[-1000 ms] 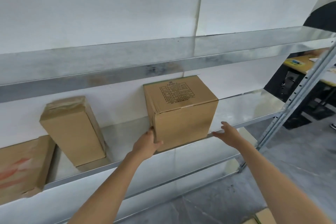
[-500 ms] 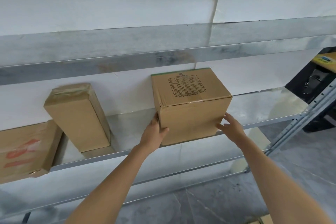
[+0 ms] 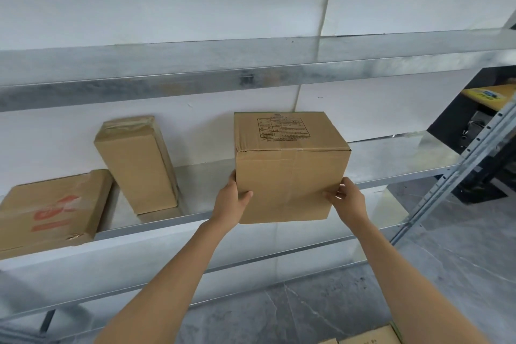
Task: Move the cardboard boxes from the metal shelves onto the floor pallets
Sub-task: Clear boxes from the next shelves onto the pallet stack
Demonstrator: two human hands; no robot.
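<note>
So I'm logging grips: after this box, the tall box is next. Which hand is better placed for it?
Left. The left hand grips the box on the side facing the tall box; the right hand sits on the far side.

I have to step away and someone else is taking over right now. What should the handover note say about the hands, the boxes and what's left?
Left hand: clamped on the left lower side of the printed box.
Right hand: clamped on its right lower side.
The printed box's lower front edge overhangs the middle shelf; whether it is fully lifted is unclear.
On the shelf, untouched: tall box and red-marked box.
Boxes show at the bottom edge; no pallet visible.
Left: carry this box down, then the other two.
</note>
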